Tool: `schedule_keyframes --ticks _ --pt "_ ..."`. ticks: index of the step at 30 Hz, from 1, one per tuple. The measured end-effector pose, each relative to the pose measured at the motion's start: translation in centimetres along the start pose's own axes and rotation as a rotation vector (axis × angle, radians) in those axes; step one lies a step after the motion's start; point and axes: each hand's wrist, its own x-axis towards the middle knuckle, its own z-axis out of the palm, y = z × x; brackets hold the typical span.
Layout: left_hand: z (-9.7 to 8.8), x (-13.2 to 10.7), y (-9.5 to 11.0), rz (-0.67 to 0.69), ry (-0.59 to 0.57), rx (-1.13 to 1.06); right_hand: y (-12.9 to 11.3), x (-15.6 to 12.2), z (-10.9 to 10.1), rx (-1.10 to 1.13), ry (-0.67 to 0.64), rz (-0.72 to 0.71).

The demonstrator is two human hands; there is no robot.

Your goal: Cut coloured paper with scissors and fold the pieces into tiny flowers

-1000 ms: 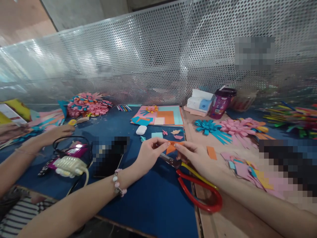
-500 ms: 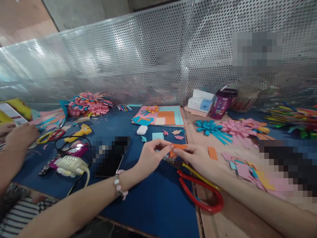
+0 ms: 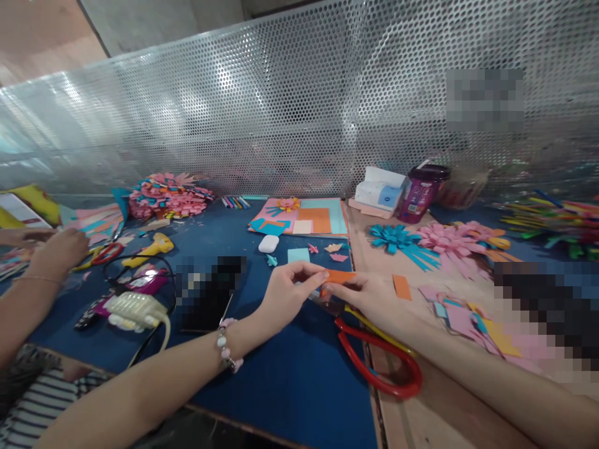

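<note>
My left hand [image 3: 289,293] and my right hand [image 3: 367,296] meet over the blue table top [image 3: 290,374] and pinch a small folded orange paper piece [image 3: 339,277] between their fingertips. My left wrist wears a bead bracelet [image 3: 226,353]. Red-handled scissors [image 3: 379,362] lie just under and in front of my right hand, blades pointing toward the paper. A loose orange slip [image 3: 401,286] lies right of my right hand.
Another person's hand [image 3: 58,249] reaches at far left near yellow-red scissors [image 3: 100,254] and a yellow glue gun [image 3: 152,246]. Paper flowers [image 3: 440,240], coloured sheets [image 3: 309,218], a tissue pack [image 3: 381,189], a purple cup [image 3: 420,193], a white earbud case [image 3: 268,244] and a perforated metal screen [image 3: 299,106] surround.
The orange paper has gone from an open triangle to a flatter fold between my fingers. The other person's hand drew back left, uncovering the glue gun and scissors.
</note>
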Motion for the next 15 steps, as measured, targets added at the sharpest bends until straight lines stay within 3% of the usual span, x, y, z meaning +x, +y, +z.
schedule_keyframes --ticks 15 --pt "0.12 -0.05 0.09 -0.029 -0.033 -0.055 0.04 0.08 0.05 0.034 -0.082 0.016"
